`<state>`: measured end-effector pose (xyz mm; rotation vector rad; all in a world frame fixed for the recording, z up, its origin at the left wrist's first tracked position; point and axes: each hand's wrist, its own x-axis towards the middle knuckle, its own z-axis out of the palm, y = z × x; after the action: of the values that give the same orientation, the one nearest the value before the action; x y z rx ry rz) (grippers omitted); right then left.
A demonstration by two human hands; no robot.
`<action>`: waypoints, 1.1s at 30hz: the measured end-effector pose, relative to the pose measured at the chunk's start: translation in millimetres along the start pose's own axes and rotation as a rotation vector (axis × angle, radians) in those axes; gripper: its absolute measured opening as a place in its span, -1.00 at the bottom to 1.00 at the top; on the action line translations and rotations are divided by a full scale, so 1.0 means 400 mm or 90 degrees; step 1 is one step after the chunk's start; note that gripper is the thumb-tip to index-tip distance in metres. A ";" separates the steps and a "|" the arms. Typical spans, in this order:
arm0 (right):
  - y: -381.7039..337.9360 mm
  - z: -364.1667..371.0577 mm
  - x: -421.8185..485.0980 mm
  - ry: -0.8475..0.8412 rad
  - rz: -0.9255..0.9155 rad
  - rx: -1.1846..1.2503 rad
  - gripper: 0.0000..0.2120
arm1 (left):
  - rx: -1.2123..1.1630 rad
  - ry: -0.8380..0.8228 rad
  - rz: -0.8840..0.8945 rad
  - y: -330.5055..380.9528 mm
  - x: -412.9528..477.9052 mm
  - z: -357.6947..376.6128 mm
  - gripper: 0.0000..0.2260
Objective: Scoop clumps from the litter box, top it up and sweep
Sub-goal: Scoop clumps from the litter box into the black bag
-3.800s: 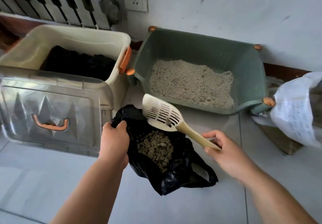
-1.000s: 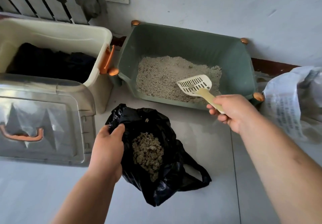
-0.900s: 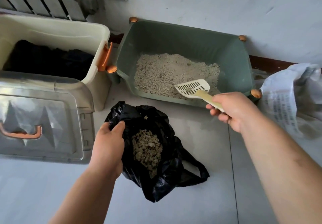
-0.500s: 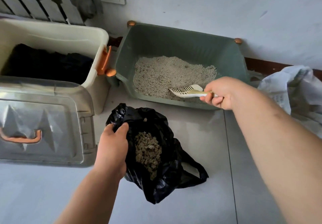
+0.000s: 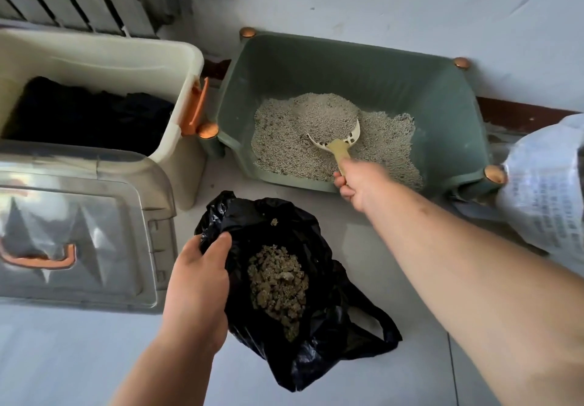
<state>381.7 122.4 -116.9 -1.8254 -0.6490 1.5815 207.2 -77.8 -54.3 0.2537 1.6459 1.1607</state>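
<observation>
Right hand (image 5: 360, 184) is clenched on the scoop (image 5: 340, 148) handle, its head sunk in the litter (image 5: 284, 143) mid-box and heaped. The scoop's axis runs from my fist away from me, slightly left. Litter box (image 5: 347, 50) is ahead by the wall. Black bag (image 5: 335, 329) lies on the floor nearer me, left of the scoop. Left hand (image 5: 196, 282) grips its rim, mouth open. Next, probably: sift, swing back-left to the bag.

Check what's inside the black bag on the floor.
Inside the black bag lies a pile of brownish litter clumps, plus one stray clump higher on the plastic. The left hand grips its rim, holding it open. Whatever lies beneath the pile or in the folds is covered.
</observation>
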 end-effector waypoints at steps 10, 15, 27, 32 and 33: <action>0.039 -0.058 -0.042 -0.070 -0.048 0.192 -0.93 | -0.006 0.004 0.007 0.007 -0.007 -0.001 -0.88; 0.067 -0.114 -0.065 -0.071 -0.081 0.207 -0.94 | -0.004 0.006 0.005 0.016 -0.023 0.002 -0.88; 0.091 -0.144 -0.118 -0.075 -0.074 0.223 -0.95 | 0.000 -0.002 0.006 0.024 -0.053 0.009 -0.90; 0.090 -0.154 -0.131 -0.062 -0.073 0.212 -0.88 | 0.015 0.005 0.010 0.018 -0.051 0.011 -0.84; 0.088 -0.156 -0.132 -0.060 -0.073 0.207 -0.88 | 0.016 0.008 0.010 0.017 -0.050 0.011 -0.83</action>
<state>433.7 51.6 -101.8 -1.4592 -0.4952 1.5996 216.8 -84.9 -36.4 0.2761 1.6728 1.1568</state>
